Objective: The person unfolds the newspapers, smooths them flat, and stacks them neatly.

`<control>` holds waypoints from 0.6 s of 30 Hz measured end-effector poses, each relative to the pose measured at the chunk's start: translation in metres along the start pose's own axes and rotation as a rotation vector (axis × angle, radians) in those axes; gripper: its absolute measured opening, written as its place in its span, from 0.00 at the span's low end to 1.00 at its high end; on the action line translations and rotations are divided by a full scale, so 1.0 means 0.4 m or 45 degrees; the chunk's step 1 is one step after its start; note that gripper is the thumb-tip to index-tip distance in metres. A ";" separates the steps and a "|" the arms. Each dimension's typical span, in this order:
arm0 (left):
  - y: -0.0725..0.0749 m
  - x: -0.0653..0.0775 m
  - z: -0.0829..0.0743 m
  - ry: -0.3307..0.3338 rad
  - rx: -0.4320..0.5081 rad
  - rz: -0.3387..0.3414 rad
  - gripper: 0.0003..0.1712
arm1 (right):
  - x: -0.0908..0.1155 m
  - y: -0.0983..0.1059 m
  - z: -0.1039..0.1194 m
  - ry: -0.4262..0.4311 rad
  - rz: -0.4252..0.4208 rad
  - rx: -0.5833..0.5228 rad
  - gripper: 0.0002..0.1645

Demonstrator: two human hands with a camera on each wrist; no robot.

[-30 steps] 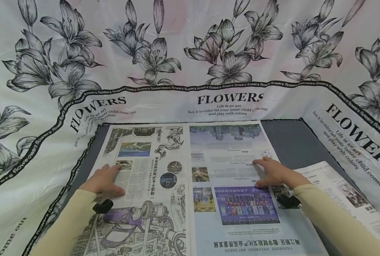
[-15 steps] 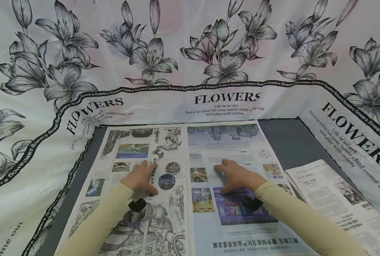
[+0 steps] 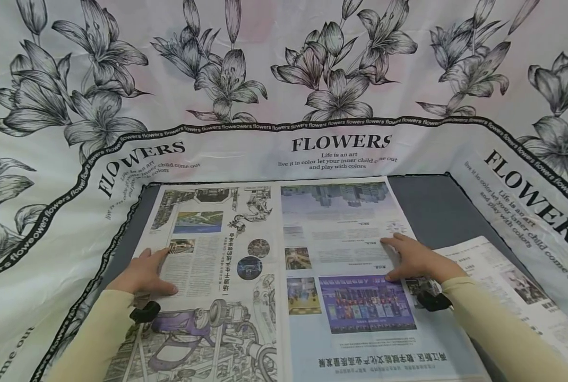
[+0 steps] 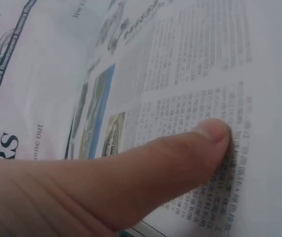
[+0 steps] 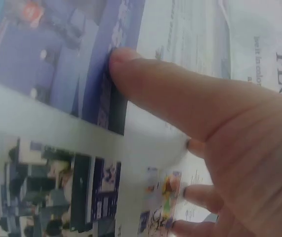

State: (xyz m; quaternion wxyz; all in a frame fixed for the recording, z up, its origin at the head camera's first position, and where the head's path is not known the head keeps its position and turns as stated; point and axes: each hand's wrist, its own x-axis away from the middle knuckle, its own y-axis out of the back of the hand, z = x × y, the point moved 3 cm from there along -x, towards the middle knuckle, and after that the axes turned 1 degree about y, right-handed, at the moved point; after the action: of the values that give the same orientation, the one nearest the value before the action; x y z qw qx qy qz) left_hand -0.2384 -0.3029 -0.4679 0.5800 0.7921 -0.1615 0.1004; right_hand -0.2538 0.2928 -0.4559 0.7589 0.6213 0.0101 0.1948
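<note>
A large newspaper point(image 3: 305, 339) lies spread open on the grey tabletop, its fold running down the middle. On the left page my left hand point(image 3: 140, 273) rests near the outer edge, fingers spread. Its thumb point(image 4: 180, 163) lies over printed columns in the left wrist view, nothing gripped. Toward the right page's outer edge is my right hand point(image 3: 420, 260), also spread and holding nothing. In the right wrist view its thumb point(image 5: 156, 84) touches the edge of a purple photo point(image 5: 47, 64), the other fingers reaching over the paper.
A folded stack of newspaper point(image 3: 499, 286) lies to the right, beside my right forearm and partly behind it. Grey tabletop point(image 3: 432, 212) shows at the back right. A white flower-printed cloth point(image 3: 246, 154) rises around the back and both sides.
Half a second ago both hands were closer to the central fold. Since then they have moved outward across the pages, left and right, to about where they were a second ago. The newspaper stays flat.
</note>
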 end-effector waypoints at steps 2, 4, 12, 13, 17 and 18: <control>0.003 0.004 0.004 0.007 0.009 0.003 0.64 | 0.003 0.003 -0.013 0.003 -0.016 -0.006 0.62; 0.003 0.006 0.003 0.010 0.029 0.011 0.64 | 0.004 0.004 -0.017 0.007 -0.019 -0.019 0.62; -0.005 0.006 0.005 0.046 0.043 0.010 0.65 | 0.004 -0.011 -0.029 0.021 -0.038 -0.048 0.60; -0.006 0.005 0.006 0.045 0.038 0.008 0.65 | 0.007 -0.010 -0.033 0.026 -0.057 -0.062 0.59; -0.010 0.005 0.009 0.056 0.036 0.004 0.65 | 0.041 0.031 -0.060 0.005 -0.184 -0.120 0.51; -0.010 0.005 0.010 0.057 0.034 0.000 0.65 | 0.056 0.050 -0.072 -0.012 -0.238 -0.147 0.49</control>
State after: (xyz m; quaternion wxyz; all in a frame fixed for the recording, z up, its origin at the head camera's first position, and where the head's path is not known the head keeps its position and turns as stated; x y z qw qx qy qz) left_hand -0.2352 -0.3057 -0.4721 0.5729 0.7973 -0.1470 0.1202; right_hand -0.2463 0.3297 -0.4387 0.8082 0.5740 0.0531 0.1204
